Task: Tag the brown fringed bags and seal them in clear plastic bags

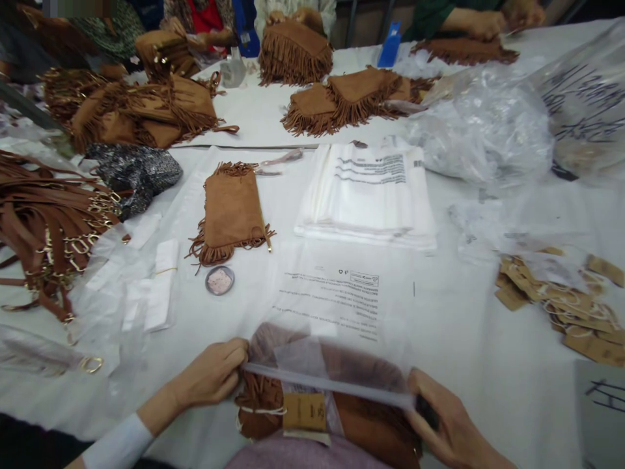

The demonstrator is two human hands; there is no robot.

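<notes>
Lying in front of me is a clear printed plastic bag (pixel 332 303), its open edge towards my body. A brown fringed suede bag (pixel 366 420) is partly inside it, with the near part still outside. My left hand (pixel 215 372) is closed on the left corner of the plastic opening. At the right corner, my right hand (pixel 446 417) grips the same edge; a small dark thing beside its fingers is too blurred to name. A tan cardboard tag (pixel 305 412) on white string lies on the suede bag.
Another fringed bag (pixel 233 212) lies beyond a small round dish of pink material (pixel 219 281). Behind is a stack of plastic bags (pixel 366 192). Brown straps (pixel 43 228) lie left, cardboard tags (pixel 561 306) right. Co-workers' hands (pixel 481 25) are across the table.
</notes>
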